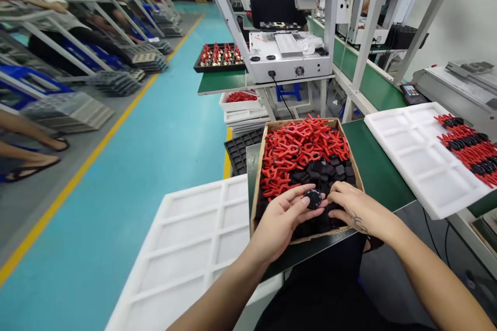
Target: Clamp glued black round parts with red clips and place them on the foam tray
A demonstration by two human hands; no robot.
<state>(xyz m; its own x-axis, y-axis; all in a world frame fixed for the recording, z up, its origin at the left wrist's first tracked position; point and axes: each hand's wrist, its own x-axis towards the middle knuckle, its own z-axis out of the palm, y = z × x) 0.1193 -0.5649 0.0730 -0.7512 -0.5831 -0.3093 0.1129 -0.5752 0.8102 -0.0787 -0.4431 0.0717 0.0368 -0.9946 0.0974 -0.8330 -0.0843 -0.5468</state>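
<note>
Factory floor, teal with a yellow line; green-topped workbench (373, 165) in the foreground.

Item: cardboard box (351, 147) on the bench, open-topped, shallow, brown. Far half filled with red plastic clips (298, 150) in a loose heap; near half filled with small black square parts (334, 170).

Item: round black part (312, 198), glossy, with pale glints on its face. Sits at the near side of the box, above the black parts, between both hands.

Left hand (281, 220): palm tilted up, fingers curled around the round black part, thumb over its upper edge; closed on it.

Right hand (355, 207): palm down, resting on the black parts just beside the round part, fingertips touching or almost touching it. Whether these fingers grip anything cannot be told. Dark mark on the back of the wrist.

Surroundings: white foam tray (186, 248) with empty compartments at the left, lower than the bench; second white tray (415, 155) at the right, bearing rows of red-and-black clamps (469, 147). Black tray (238, 150) behind the box. Grey machine (287, 59) beyond. Person in dark top (274, 5) stands at the far bench.
</note>
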